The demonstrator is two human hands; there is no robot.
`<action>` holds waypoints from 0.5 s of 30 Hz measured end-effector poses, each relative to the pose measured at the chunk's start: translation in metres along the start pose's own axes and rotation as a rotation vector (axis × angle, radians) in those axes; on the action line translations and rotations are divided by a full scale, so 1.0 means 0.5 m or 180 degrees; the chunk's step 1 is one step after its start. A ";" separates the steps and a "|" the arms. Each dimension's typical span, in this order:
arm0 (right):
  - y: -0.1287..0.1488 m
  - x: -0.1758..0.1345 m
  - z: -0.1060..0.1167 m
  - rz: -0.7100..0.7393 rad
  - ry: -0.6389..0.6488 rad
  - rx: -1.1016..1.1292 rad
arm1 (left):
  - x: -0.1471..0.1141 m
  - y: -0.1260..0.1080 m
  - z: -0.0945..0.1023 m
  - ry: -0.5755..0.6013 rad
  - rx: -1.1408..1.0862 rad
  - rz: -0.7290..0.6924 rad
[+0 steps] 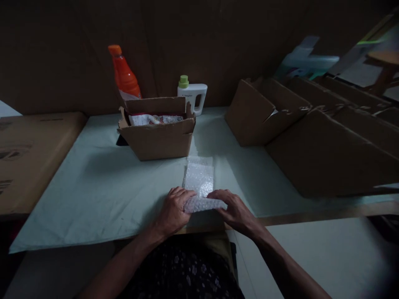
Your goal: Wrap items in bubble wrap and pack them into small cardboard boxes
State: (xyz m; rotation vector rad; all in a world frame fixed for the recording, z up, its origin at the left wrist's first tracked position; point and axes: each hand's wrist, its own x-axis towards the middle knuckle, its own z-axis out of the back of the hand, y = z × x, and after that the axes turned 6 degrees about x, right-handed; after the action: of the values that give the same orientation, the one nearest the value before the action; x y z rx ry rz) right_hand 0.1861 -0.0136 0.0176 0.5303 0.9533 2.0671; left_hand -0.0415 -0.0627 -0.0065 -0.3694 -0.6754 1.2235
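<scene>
Between my two hands, close to the table's front edge, is a folded bubble wrap piece (204, 204). My left hand (175, 209) grips its left end, thumb on the near side and fingers curled over. At its right end my right hand (235, 209) closes round it in the same way. Just beyond lies a flat sheet of bubble wrap (199, 176) on the pale green cloth; whether it joins the held piece cannot be made out. Anything wrapped inside is hidden.
Past the wrap stands an open cardboard box (162, 141) with printed packets inside. Behind it are an orange bottle (126, 77) and a white jug (195, 91) with a green cap. More open cardboard boxes (330, 158) fill the right; a large closed carton (34, 158) sits left.
</scene>
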 end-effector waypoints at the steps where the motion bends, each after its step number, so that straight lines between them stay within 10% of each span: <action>1: 0.005 -0.013 0.007 -0.0101 0.0079 0.0237 | -0.009 -0.006 0.005 -0.0005 -0.0120 0.0100; 5: 0.009 -0.043 0.010 -0.0158 0.0066 0.0829 | -0.025 -0.021 0.023 0.0089 -0.0463 0.0569; 15: 0.008 -0.061 -0.045 0.0120 -0.1448 0.0036 | -0.017 0.006 -0.008 -0.0023 0.0030 0.0846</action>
State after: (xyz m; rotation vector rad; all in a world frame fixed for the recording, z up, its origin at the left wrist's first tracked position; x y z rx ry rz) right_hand 0.1882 -0.0496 0.0049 0.9796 0.6874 1.8571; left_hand -0.0426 -0.0692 -0.0137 -0.4575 -0.6406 1.4801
